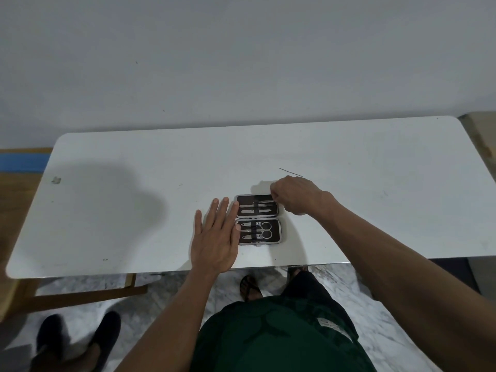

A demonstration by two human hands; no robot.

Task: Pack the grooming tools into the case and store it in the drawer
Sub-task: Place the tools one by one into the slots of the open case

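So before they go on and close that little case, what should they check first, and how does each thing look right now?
1. Case lying open and flat on the table: ok.
2. Left hand steadying the case's left edge, fingers flat: ok.
3. Near half filled: scissors and other tools sit under the strap: ok.
4. Far half: right hand is at its right end, fingers curled; whether the tool there is fully seated: cannot tell.
5. All tools packed: not ok, a thin metal tool lies loose on the table beyond the right hand.
6. Drawer ready to take the case: cannot tell, no drawer in view.
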